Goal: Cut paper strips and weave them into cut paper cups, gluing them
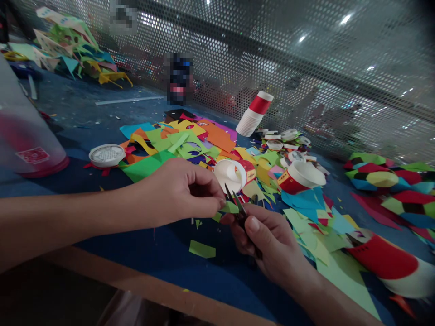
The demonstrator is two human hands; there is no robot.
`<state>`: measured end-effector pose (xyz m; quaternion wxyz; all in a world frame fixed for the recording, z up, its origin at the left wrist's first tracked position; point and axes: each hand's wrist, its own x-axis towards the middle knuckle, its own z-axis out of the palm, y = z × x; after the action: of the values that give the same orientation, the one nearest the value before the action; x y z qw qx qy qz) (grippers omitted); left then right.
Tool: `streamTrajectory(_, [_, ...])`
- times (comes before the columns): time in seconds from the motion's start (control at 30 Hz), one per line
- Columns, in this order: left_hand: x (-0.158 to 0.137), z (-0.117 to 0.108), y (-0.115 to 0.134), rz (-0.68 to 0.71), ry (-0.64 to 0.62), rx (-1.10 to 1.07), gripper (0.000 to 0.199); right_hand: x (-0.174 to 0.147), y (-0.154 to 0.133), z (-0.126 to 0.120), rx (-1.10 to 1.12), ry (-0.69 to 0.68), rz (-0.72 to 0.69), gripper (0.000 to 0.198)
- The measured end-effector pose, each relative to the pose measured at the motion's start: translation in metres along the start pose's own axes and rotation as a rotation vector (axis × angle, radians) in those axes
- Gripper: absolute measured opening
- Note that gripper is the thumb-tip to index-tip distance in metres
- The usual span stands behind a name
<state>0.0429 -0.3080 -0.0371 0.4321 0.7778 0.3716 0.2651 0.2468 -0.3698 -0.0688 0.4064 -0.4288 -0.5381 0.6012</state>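
Note:
Pinched between the thumb and fingers of my left hand is a small piece of green paper. My right hand is wrapped round a pair of dark scissors, whose blades are parted and point up and to the left, close beside the green paper. The handles are mostly hidden by my fingers. Below lies a light green paper scrap on the blue tabletop. Just beyond the blades, a red and white paper cup rests on its side with its mouth toward me.
A heap of coloured paper spreads behind my hands. Another paper cup and a tilted cup stack stand to the right. A translucent container is at left. A perforated metal screen borders the back; the wooden table edge is nearest me.

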Motion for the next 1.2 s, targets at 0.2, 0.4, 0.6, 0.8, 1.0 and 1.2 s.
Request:
streamTrajectory(0.2, [0.000, 0.000, 0.001, 0.015, -0.004, -0.008, 0.017, 0.001, 0.001, 0.000, 0.016, -0.001, -0.018, 0.045])
streamTrajectory(0.4, [0.000, 0.001, 0.000, -0.004, 0.001, -0.016, 0.017, 0.001, 0.001, 0.000, -0.015, 0.008, -0.017, 0.047])
streamTrajectory(0.6, [0.000, 0.001, 0.000, 0.003, 0.005, -0.013, 0.019, -0.001, 0.002, -0.001, -0.030, 0.001, -0.010, 0.051])
streamTrajectory(0.8, [-0.001, 0.000, 0.001, 0.007, 0.003, 0.005, 0.016, 0.000, 0.003, -0.001, -0.007, -0.007, -0.029, 0.046])
streamTrajectory(1.0, [-0.005, 0.003, 0.003, 0.013, 0.010, 0.017, 0.015, 0.002, 0.004, 0.002, 0.119, 0.105, -0.067, 0.032])
streamTrajectory(1.2, [-0.006, 0.005, 0.003, 0.048, -0.001, 0.040, 0.013, 0.003, -0.004, 0.009, -0.009, 0.220, -0.051, 0.028])
